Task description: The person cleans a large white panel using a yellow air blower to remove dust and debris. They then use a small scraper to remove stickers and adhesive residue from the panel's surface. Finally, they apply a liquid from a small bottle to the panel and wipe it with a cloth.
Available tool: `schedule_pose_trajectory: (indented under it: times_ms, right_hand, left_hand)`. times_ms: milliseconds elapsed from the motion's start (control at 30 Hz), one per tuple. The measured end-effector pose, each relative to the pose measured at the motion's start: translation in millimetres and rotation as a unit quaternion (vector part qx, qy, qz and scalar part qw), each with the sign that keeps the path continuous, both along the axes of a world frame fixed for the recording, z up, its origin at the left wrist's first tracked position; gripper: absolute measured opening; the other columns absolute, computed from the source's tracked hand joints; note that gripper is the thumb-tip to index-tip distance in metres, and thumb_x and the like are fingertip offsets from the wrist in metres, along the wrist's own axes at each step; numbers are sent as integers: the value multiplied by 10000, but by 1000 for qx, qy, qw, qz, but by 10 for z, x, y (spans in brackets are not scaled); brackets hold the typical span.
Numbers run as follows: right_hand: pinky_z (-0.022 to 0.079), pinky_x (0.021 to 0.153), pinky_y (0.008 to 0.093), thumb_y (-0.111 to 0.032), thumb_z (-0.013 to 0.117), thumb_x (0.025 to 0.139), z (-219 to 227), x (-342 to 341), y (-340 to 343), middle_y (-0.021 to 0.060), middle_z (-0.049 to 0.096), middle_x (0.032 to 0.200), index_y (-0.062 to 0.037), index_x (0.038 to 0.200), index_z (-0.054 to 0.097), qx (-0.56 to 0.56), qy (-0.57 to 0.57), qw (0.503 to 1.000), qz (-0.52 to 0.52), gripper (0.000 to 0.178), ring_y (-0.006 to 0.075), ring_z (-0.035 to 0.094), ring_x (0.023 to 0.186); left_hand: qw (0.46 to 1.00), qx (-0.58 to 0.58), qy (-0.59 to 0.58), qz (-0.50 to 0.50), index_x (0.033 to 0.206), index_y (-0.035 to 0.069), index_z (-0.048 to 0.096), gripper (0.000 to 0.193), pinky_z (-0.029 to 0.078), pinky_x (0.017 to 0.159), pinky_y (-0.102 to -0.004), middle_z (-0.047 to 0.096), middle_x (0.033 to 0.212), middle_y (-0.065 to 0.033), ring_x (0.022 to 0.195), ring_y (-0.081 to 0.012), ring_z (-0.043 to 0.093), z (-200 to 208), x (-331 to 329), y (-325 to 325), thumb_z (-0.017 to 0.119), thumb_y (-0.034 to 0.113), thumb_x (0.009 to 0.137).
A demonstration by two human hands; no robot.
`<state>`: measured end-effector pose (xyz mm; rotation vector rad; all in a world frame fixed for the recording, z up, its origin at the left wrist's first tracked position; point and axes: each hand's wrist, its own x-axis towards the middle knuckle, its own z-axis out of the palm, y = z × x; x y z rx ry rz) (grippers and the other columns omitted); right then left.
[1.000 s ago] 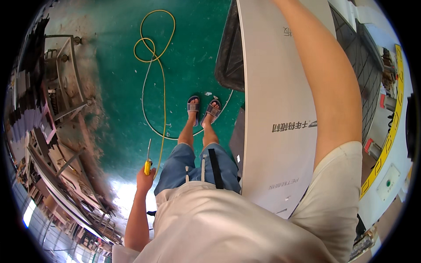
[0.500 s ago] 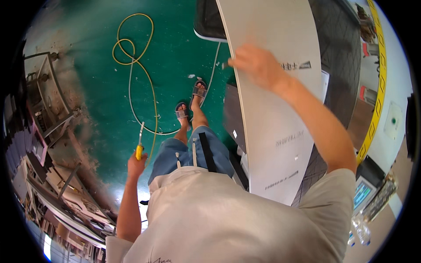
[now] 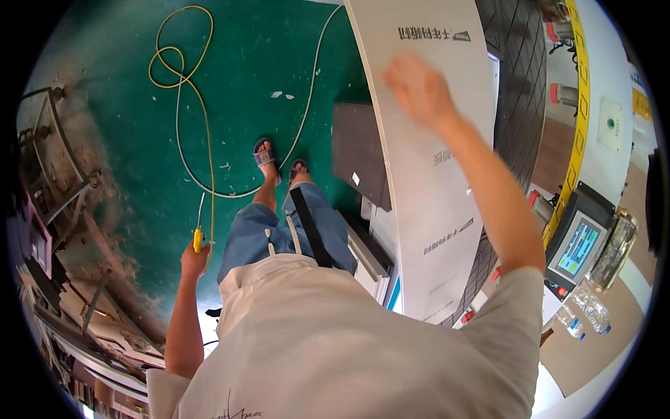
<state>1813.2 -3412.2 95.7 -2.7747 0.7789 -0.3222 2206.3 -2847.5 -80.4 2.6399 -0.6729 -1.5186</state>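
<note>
In my left hand [image 3: 195, 259] is a yellow utility knife [image 3: 198, 239], gripped by its handle. Its long thin blade points away from me, over the floor. My right hand [image 3: 420, 89] hovers over or rests on a long pale panel [image 3: 419, 195], close to its left edge; I cannot tell whether they touch. Motion smears the fingers, which look curled, and I cannot make out anything in them. The panel has printed marks on its face and runs along my right side.
Beyond the panel lies a dark slatted surface [image 3: 513, 91] with a yellow strip [image 3: 581, 91] behind. A control screen [image 3: 578, 244] and plastic bottles [image 3: 592, 307] are at right. Under the panel stands a dark box [image 3: 359, 150]. A yellow hose [image 3: 207, 133] loops over the green floor; metal frames [image 3: 56, 153] stand left.
My view has shifted and my feet have stepped along the panel. My right hand has moved from the panel's left edge inward over its face. The knife stays in my left hand.
</note>
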Motion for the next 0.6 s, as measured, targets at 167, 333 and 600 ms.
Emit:
schedule_pose_trajectory:
  times_ms: [167, 333, 600]
  right_hand:
    - [542, 781, 467, -130, 644, 859, -63, 825, -873, 133, 688, 914, -69, 891, 723, -47, -37, 998, -28, 105, 383, 664, 904]
    - [543, 784, 481, -142, 652, 861, -94, 492, -326, 137, 700, 924, -81, 900, 746, -54, -1, 997, 48, 118, 388, 676, 914]
    - [548, 611, 349, -6, 649, 767, -13, -1123, 1840, 4, 586, 901, -116, 945, 657, -31, 71, 993, 89, 209, 212, 621, 910]
  left_hand:
    - [999, 26, 6, 42, 1282, 79, 673, 444, 543, 809, -395, 748, 941, -165, 907, -314, 741, 242, -64, 46, 697, 331, 917]
    - [999, -20, -22, 30, 1294, 79, 670, 435, 543, 797, -388, 745, 912, -154, 877, -301, 741, 249, -242, 69, 676, 312, 927]
    - [998, -68, -9, 15, 1277, 74, 678, 444, 528, 764, -383, 720, 885, -149, 816, -272, 711, 267, -1164, 325, 687, 335, 918]
